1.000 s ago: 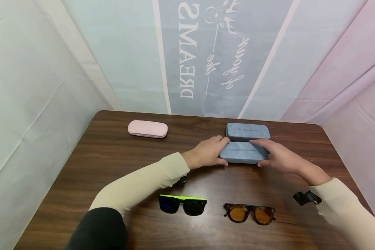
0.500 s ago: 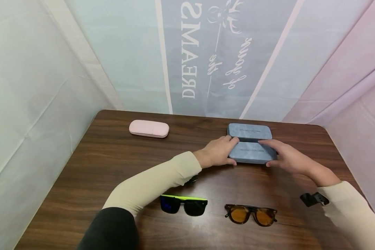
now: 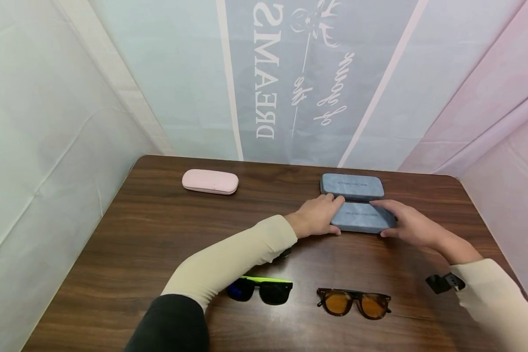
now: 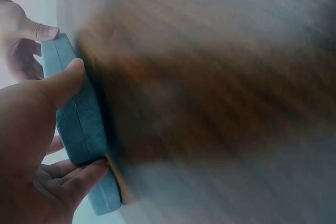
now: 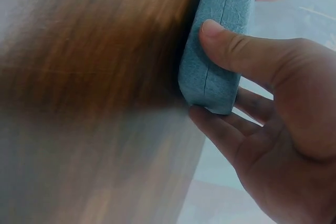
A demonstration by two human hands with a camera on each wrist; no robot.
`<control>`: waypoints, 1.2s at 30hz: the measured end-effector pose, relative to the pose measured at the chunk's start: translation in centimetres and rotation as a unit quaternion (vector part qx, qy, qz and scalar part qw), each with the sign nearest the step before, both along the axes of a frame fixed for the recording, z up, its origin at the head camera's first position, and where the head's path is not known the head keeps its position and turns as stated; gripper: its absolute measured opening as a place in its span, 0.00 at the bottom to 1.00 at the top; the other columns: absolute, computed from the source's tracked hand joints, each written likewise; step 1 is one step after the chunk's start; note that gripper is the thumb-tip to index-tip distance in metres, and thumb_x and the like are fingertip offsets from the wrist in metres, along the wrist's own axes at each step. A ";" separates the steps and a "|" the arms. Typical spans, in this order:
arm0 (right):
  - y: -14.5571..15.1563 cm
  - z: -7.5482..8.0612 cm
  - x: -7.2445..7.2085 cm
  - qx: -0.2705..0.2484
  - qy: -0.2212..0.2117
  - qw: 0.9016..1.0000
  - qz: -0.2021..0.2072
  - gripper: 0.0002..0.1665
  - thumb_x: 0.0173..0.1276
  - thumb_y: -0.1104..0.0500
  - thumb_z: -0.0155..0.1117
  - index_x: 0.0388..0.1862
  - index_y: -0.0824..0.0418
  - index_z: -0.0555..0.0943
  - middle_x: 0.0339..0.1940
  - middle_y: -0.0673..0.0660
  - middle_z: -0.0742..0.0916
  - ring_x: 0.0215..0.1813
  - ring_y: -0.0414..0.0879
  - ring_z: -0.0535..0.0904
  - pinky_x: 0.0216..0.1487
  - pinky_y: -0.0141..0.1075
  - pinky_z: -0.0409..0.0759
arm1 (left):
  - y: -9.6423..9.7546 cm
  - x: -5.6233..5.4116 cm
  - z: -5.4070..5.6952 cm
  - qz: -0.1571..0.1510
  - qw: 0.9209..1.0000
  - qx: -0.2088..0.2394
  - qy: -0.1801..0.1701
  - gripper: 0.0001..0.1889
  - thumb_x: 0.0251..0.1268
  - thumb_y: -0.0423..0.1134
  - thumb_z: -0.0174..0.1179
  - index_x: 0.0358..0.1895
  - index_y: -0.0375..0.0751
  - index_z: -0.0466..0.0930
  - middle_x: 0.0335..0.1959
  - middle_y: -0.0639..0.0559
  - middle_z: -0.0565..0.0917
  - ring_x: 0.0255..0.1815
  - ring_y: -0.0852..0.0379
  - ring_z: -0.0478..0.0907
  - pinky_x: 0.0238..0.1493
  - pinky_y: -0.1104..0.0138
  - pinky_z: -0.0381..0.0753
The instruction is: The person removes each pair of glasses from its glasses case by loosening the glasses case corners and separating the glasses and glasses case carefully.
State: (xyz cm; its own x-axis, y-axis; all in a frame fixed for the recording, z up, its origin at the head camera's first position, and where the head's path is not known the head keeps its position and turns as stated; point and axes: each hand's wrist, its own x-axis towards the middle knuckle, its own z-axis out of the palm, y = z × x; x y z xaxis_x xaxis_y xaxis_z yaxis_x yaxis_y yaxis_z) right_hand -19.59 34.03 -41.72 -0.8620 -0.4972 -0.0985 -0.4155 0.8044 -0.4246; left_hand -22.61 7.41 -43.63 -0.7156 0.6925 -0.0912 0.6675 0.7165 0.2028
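Note:
Both my hands grip the nearer blue glasses case by its two ends, and its lid is closed. My left hand holds the left end, thumb on the near side and fingers round the end and far side. At the right end my right hand does the same. In the right wrist view the thumb presses the seam side of the blue case, with fingers at its corner. A second blue glasses case lies just behind, parallel to the first.
A pink glasses case lies at the back left of the brown wooden table. Sunglasses with a lime-green top, partly behind my left sleeve, and amber-lensed glasses lie in front. Fabric curtains enclose the table.
The nearer blue case has slid to the right between my two hands and slightly towards me, widening its gap from the rear case. The glasses and pink case stay put.

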 end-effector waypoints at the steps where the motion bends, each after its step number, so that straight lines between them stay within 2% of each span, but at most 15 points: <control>1: 0.1 -0.1 0.0 0.000 0.000 1.000 -0.001 0.47 0.58 0.66 0.79 0.74 0.70 0.66 0.71 0.74 0.71 0.70 0.72 0.66 0.62 0.66 0.69 | 0.1 0.0 -0.1 0.001 1.000 0.001 -0.002 0.37 0.63 0.63 0.66 0.68 0.48 0.64 0.56 0.51 0.75 0.54 0.57 0.75 0.46 0.66 0.81; 17: 0.3 -1.2 0.0 -0.008 0.009 1.000 -0.013 0.48 0.59 0.65 0.79 0.75 0.68 0.66 0.71 0.72 0.71 0.71 0.71 0.65 0.64 0.66 0.66 | 0.2 0.0 -0.6 0.019 1.000 0.002 -0.006 0.36 0.64 0.62 0.65 0.68 0.50 0.61 0.55 0.52 0.73 0.51 0.58 0.73 0.41 0.67 0.80; 26: 0.3 -1.1 0.2 -0.002 0.011 1.000 -0.013 0.48 0.58 0.65 0.79 0.75 0.68 0.65 0.71 0.73 0.71 0.71 0.72 0.65 0.63 0.66 0.67 | 0.3 0.1 -0.7 0.012 1.000 -0.001 -0.008 0.36 0.65 0.62 0.64 0.69 0.51 0.61 0.55 0.53 0.73 0.52 0.58 0.74 0.41 0.68 0.80; 31: 0.2 -1.1 0.3 -0.001 0.012 1.000 -0.014 0.48 0.58 0.65 0.79 0.75 0.69 0.65 0.71 0.74 0.71 0.71 0.72 0.65 0.63 0.67 0.67 | 0.4 0.1 -0.8 0.013 1.000 -0.009 -0.002 0.36 0.66 0.63 0.63 0.69 0.51 0.60 0.57 0.53 0.73 0.55 0.58 0.74 0.43 0.67 0.81; 36: 0.1 -0.9 0.4 0.005 0.014 1.000 -0.018 0.48 0.58 0.65 0.79 0.75 0.68 0.65 0.70 0.75 0.70 0.70 0.72 0.65 0.63 0.67 0.67 | 0.5 0.1 -0.6 0.010 1.000 -0.015 0.008 0.35 0.67 0.63 0.62 0.68 0.50 0.61 0.55 0.52 0.73 0.54 0.58 0.74 0.41 0.68 0.80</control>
